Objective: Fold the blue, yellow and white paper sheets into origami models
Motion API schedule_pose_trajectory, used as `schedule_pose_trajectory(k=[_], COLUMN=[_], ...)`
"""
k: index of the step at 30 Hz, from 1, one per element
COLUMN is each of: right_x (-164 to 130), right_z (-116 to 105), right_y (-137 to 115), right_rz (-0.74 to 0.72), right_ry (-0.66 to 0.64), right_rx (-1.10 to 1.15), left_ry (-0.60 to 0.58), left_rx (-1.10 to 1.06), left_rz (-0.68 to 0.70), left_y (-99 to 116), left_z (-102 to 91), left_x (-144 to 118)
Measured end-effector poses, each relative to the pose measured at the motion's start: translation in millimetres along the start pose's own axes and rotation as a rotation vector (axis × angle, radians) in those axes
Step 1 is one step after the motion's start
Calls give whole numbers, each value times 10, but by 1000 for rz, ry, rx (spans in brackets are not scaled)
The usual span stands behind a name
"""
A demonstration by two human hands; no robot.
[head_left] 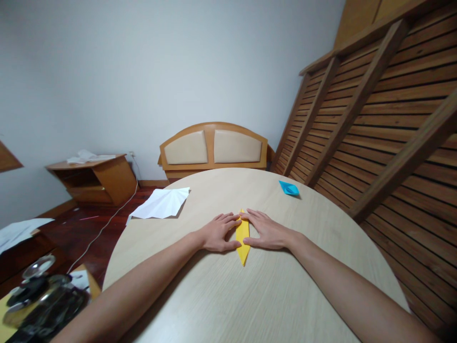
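Note:
A narrow folded yellow paper [243,238] lies flat on the round light-wood table [250,295], pointed at both ends. My left hand [218,232] lies flat on the table against its left edge, fingers pressing on the upper part. My right hand [267,230] lies flat against its right edge, fingertips meeting the left hand's at the paper's top. Neither hand grips the paper; both press it down with fingers extended.
A small folded blue paper [289,188] sits at the far right of the table. A white creased sheet [162,204] lies at the far left edge. A slatted wooden frame [378,119] leans at right. A wooden headboard [213,147] and side cabinet [94,177] stand behind.

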State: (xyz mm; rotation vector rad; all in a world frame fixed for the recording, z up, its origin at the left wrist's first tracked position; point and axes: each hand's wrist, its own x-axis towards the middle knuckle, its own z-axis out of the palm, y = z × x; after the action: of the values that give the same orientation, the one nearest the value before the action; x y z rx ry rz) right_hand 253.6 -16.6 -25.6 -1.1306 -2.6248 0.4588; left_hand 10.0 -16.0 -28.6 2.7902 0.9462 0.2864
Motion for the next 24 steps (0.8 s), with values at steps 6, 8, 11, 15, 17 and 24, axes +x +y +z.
schedule_pose_trajectory(k=[6,8,11,15,17,24], right_x=[46,66,98,128,133,104], right_z=[3,1,3,22,36,33], right_y=[46,60,83,115,129,136], right_rz=[25,32,39,77,99,150], right_ry=[-21,-4,22,29,29,17], right_rx=[-43,-53,-72,-103,-110,-128], left_ry=[13,-7,-23,-49,-56,-67], left_rx=[19,27,29,32,33,23], left_rz=[45,43,57,53,41,32], left_y=[20,28,37,35,29,30], left_z=[-4,-13,-32,-40,-30,-9], left_x=[-8,-10,-9,-6,-5,-6])
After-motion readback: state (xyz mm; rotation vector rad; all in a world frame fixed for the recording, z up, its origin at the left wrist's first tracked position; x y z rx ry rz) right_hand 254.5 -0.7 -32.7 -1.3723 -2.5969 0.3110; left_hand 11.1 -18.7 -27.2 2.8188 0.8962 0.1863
